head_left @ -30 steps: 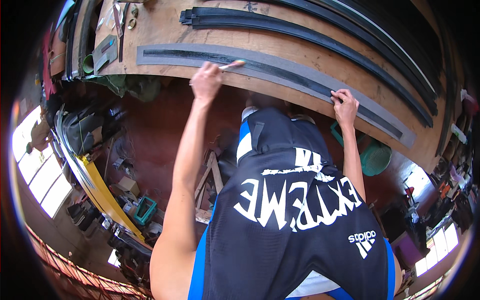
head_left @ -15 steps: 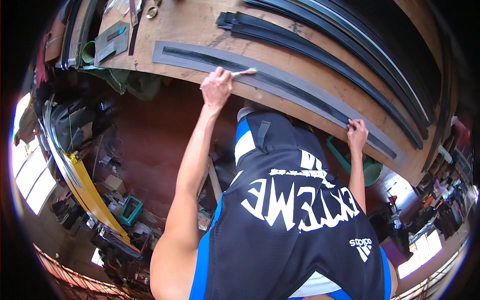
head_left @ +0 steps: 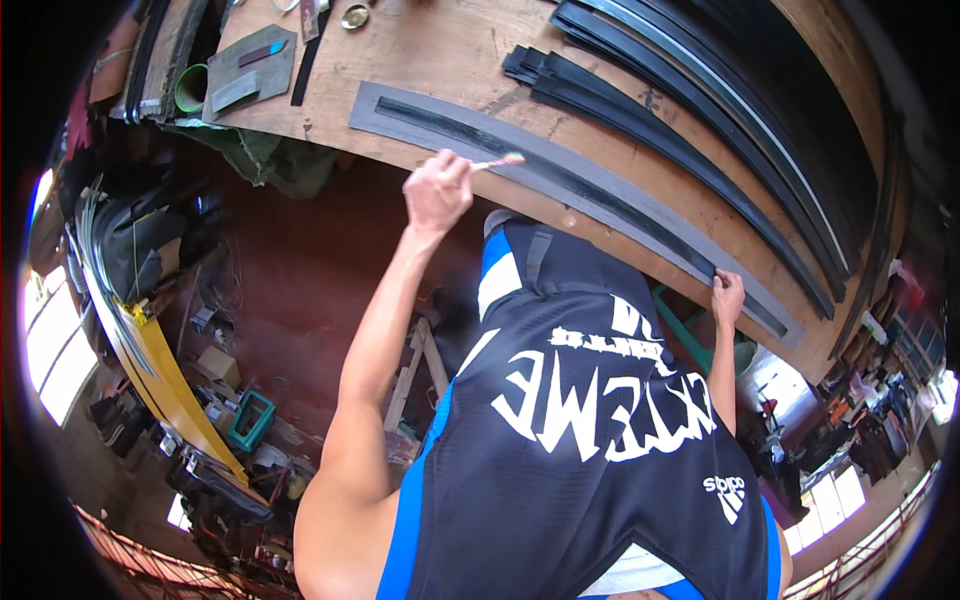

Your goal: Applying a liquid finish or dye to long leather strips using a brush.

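A long grey strip [head_left: 625, 212] with a narrower black band [head_left: 590, 192] along its middle lies near the bench's front edge. My left hand [head_left: 438, 195] is closed round the handle of a small toothbrush-like brush [head_left: 497, 162]. The bristle end is over the black band, left of its middle; whether it touches cannot be made out. Toward the strip's right end, my right hand [head_left: 729, 296] has its fingertips drawn together on the strip, at the black band. Its palm side is hidden.
Long black strips [head_left: 690, 150] are stacked behind on the wooden bench [head_left: 420, 60]. At the back left are a grey plate [head_left: 252, 78] with small flat tools, a round tin [head_left: 355, 16] and a green tube [head_left: 190, 90]. A yellow beam [head_left: 180, 390] stands at lower left.
The view has shifted, so the bench appears further right. Relative to the strip, my left hand and brush have moved leftward along the black band. My right hand stays near the strip's right end.
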The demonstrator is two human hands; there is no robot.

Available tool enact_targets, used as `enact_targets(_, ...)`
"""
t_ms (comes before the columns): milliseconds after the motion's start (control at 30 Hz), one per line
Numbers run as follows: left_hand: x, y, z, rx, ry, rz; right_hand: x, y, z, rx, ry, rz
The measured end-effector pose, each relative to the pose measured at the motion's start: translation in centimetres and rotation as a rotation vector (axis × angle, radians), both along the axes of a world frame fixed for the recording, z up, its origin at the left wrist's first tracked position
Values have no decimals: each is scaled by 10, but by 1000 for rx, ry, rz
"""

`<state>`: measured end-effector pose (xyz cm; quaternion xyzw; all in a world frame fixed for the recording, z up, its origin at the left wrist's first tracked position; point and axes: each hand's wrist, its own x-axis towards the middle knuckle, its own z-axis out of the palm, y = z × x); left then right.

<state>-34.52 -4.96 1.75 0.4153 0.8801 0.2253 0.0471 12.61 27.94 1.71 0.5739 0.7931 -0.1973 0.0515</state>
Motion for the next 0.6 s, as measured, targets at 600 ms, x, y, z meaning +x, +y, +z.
enact_targets(600,-167,21,-21,235,-14,614,-86,23,31,133,-255,24)
